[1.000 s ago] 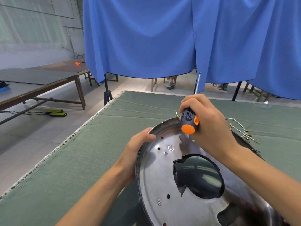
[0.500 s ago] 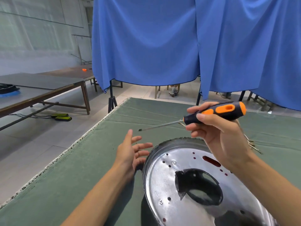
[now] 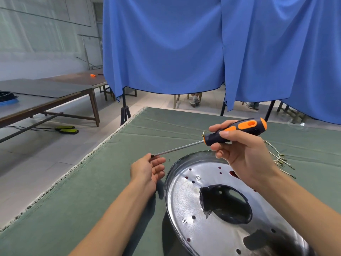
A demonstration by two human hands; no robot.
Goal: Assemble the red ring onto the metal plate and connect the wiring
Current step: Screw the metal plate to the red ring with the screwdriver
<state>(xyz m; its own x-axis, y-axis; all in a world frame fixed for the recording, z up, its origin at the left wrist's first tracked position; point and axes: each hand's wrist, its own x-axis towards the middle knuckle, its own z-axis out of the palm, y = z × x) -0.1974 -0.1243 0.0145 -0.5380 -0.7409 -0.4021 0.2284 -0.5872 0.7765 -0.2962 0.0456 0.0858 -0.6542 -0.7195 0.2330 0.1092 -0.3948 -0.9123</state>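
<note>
Glossy metal plate (image 3: 186,200) on matt green cloth (image 3: 92,191); screwdriver (image 3: 238,131) with a rubbery-looking handle and metal shaft

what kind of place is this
Probably a workshop or assembly hall: a bench under green cloth, a screwdriver in the right hand over a metal plate, long bare tables, and blue curtains dividing stations.

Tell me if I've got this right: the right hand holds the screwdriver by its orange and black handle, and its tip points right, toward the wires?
Not quite. In the head view the right hand does hold the screwdriver by its orange and black handle, but its tip points left, toward the left hand, whose fingers are at the tip. The wires lie on the opposite side, behind the right hand.
</note>
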